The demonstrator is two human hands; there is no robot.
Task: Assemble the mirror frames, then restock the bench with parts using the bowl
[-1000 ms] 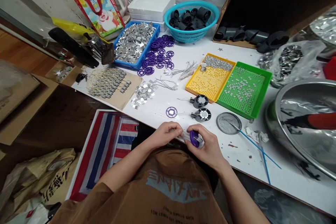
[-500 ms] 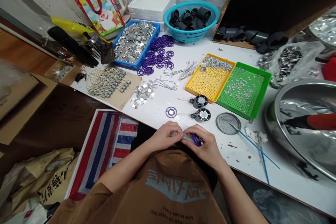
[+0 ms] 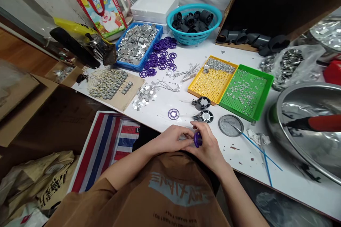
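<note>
A purple plastic ring (image 3: 197, 139) is pinched in the right hand (image 3: 209, 145) above the near edge of the white surface (image 3: 234, 159), the left hand (image 3: 173, 139) close against it. Loose purple rings (image 3: 162, 59) lie far off; a blue tray (image 3: 159, 38) is full of silver tabs (image 3: 135, 44), a teal basket (image 3: 194, 42) of black plastic fittings (image 3: 190, 22).

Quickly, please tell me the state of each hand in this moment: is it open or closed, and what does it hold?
Left hand: closed; cannot tell if it holds anything.
Right hand: closed, holding a purple ring.
</note>
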